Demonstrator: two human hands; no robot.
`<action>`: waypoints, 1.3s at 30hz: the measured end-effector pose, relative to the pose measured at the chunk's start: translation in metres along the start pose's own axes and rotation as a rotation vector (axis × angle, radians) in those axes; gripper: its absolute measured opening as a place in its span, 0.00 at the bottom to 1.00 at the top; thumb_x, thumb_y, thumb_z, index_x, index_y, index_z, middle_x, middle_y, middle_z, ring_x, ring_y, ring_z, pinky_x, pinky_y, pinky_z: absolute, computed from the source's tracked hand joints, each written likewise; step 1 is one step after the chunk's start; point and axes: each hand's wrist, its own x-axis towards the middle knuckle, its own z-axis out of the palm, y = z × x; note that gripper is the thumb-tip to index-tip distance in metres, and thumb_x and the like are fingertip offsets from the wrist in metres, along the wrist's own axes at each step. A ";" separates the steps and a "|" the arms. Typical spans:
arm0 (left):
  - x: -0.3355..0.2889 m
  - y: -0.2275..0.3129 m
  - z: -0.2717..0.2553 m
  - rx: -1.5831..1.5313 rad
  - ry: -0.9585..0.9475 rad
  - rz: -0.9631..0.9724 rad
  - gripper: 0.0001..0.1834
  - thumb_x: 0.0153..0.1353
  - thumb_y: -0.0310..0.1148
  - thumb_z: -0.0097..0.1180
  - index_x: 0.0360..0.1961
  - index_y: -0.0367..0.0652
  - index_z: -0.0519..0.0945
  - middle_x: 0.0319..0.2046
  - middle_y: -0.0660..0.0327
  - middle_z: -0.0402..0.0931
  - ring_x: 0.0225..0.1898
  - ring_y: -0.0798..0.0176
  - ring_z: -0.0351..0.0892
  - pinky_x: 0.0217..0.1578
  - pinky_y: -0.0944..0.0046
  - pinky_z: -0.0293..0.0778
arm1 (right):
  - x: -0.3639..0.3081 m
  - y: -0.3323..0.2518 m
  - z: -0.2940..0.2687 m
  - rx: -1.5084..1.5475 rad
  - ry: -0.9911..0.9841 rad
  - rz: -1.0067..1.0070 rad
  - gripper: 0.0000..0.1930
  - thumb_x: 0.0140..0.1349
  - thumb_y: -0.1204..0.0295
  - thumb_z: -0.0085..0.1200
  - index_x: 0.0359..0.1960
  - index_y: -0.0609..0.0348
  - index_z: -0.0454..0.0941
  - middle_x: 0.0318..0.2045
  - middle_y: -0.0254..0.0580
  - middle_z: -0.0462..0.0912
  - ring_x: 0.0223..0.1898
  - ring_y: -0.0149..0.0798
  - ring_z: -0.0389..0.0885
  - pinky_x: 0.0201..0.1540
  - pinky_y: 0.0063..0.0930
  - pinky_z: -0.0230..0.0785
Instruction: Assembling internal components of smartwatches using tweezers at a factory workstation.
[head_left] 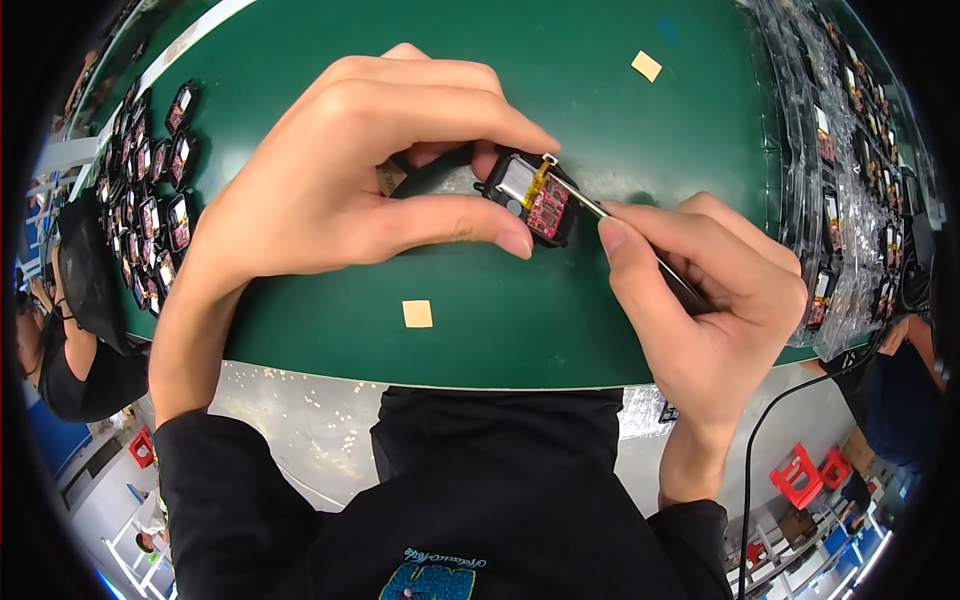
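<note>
My left hand point(330, 170) grips a small black device housing point(562, 228) between thumb and fingers, over the green table. Inside the open housing are a red circuit board point(550, 207), a silver battery cell point(517, 179) and a strip of yellow tape point(538, 185). A slim metal tool that looks like tweezers point(652, 252) is pinched in my right hand point(725, 290). Its tip reaches the upper edge of the board, close to a small white piece point(550, 160) beside my left forefinger. Whether the tip touches or grips that piece I cannot tell.
Several similar open devices point(150, 215) stand grouped at the left. Clear plastic trays point(800, 150) holding more are stacked at the right. Two pale yellow paper squares point(417, 314) lie on the green table point(520, 345). A black cable point(752, 450) hangs at right; other people sit at both sides.
</note>
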 end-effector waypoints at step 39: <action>0.004 -0.011 -0.011 -0.072 -0.130 0.025 0.35 0.50 0.54 0.82 0.53 0.38 0.93 0.35 0.65 0.86 0.33 0.67 0.76 0.37 0.66 0.66 | 0.001 0.002 -0.002 0.032 -0.043 -0.008 0.09 0.58 0.87 0.72 0.40 0.68 0.95 0.22 0.31 0.80 0.23 0.20 0.72 0.26 0.18 0.57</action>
